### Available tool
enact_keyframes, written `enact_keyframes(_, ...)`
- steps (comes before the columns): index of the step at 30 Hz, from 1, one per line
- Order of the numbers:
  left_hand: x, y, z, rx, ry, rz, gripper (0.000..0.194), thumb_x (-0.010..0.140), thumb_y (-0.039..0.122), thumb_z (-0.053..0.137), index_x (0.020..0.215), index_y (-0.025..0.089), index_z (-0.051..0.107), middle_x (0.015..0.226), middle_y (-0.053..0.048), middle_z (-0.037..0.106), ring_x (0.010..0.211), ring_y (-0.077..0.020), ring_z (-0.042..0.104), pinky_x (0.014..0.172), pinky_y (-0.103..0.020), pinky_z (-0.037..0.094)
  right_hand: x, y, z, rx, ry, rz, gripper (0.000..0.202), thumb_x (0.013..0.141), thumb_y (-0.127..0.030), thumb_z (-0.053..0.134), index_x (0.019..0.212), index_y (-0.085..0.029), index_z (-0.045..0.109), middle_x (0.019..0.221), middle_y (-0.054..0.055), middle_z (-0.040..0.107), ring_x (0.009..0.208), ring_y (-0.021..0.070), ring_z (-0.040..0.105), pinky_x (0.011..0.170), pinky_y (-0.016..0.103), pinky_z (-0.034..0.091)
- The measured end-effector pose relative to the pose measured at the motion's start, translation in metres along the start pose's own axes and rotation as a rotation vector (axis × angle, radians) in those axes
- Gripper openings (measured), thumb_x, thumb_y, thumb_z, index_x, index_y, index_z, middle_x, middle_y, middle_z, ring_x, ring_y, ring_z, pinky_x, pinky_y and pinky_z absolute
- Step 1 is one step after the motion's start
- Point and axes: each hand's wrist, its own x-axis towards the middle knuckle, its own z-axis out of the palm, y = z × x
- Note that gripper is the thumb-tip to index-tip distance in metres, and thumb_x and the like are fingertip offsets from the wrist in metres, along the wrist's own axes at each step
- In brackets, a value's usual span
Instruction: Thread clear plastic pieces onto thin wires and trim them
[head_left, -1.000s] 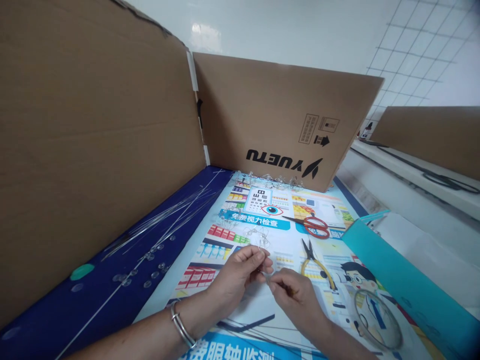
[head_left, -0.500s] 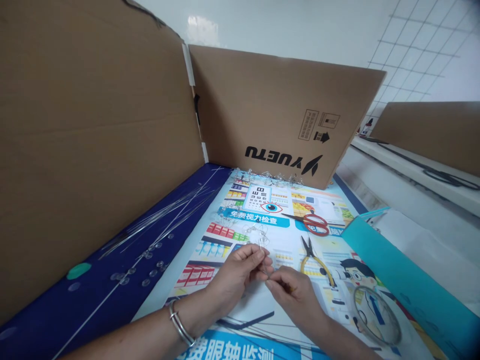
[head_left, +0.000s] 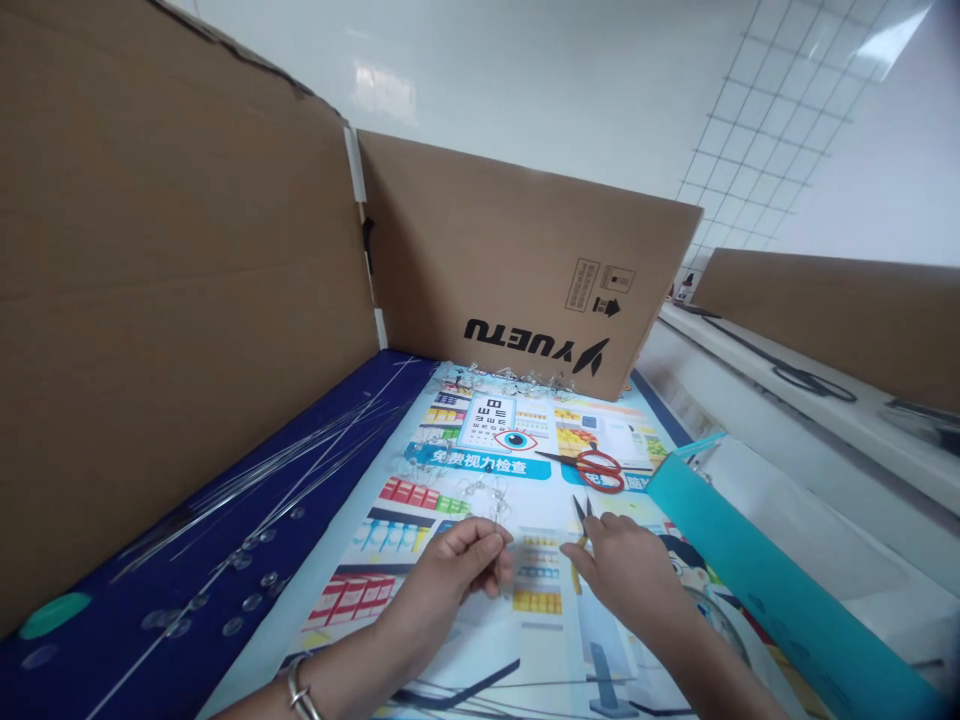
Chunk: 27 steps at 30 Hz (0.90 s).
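Note:
My left hand pinches a thin wire between thumb and fingertips. At the wire's far end is a loop of clear beads, standing just above the fingers. My right hand is over the pliers, its thumb held apart from the fingers. The dark jaws show beyond the fingers, and a bit of yellow handle is visible below; the rest lies under the hand. Whether the fingers touch the handles is hidden. Red-handled scissors lie just beyond the pliers.
Loose clear beads and straight wires lie on the blue cloth at left. Several beaded wire pieces line the foot of the cardboard wall. A teal box stands at right. Dark wires lie in front.
My right hand has left the wire and moved right onto the pliers. My left hand still holds the beaded wire. The view has shifted slightly.

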Motion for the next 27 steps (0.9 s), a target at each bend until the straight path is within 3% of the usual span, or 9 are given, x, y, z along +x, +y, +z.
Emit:
enact_keyframes(6, -0.002, -0.003, -0.002, 0.087, 0.002, -0.025, 0.022, 0.078, 0.037, 0.059, 0.083, 0.015, 0.06, 0.068, -0.003, 0.062, 0.057, -0.0099, 0.049, 0.057, -0.022, 0.038, -0.004, 0.006, 0.011, -0.053, -0.07, 0.026, 0.031, 0.083, -0.041, 0.049, 0.095, -0.016, 0.061, 0.085, 0.011, 0.064, 0.079, 0.0247, 0.059, 0.065, 0.03, 0.041)
enact_keyframes(13, 0.0, -0.001, -0.008, 0.079, 0.065, 0.02, 0.022, 0.076, 0.035, 0.062, 0.085, 0.015, 0.062, 0.069, -0.003, 0.064, 0.059, -0.0111, 0.053, 0.058, -0.022, 0.04, -0.009, 0.025, -0.016, -0.015, -0.197, -0.065, 0.022, 0.086, -0.03, 0.045, 0.094, -0.018, 0.061, 0.091, 0.008, 0.065, 0.088, 0.022, 0.059, 0.071, 0.028, 0.038)
enact_keyframes(17, 0.0, 0.003, -0.008, 0.046, 0.083, 0.073, 0.021, 0.077, 0.033, 0.062, 0.086, 0.015, 0.062, 0.071, -0.003, 0.063, 0.062, -0.0113, 0.054, 0.059, -0.023, 0.041, -0.018, 0.031, -0.03, 0.042, -0.267, -0.074, 0.025, 0.088, -0.027, 0.04, 0.085, -0.02, 0.063, 0.087, 0.006, 0.066, 0.081, 0.0174, 0.06, 0.067, 0.024, 0.036)
enact_keyframes(22, -0.002, 0.021, -0.007, -0.026, 0.093, 0.145, 0.019, 0.079, 0.031, 0.06, 0.088, 0.015, 0.06, 0.074, -0.002, 0.062, 0.065, -0.0115, 0.056, 0.059, -0.023, 0.042, -0.022, 0.034, -0.042, 0.08, -0.144, -0.001, 0.03, 0.09, -0.03, 0.036, 0.083, -0.022, 0.064, 0.084, 0.003, 0.067, 0.076, 0.0163, 0.06, 0.062, 0.023, 0.036)
enact_keyframes(27, -0.008, 0.053, -0.003, -0.122, 0.103, 0.247, 0.016, 0.08, 0.03, 0.059, 0.088, 0.016, 0.059, 0.075, -0.001, 0.06, 0.068, -0.0098, 0.055, 0.06, -0.021, 0.043, -0.011, 0.046, -0.049, 0.231, 0.127, 0.077, 0.029, 0.088, -0.033, 0.038, 0.097, -0.024, 0.064, 0.097, 0.003, 0.067, 0.088, 0.0186, 0.06, 0.074, 0.025, 0.039)
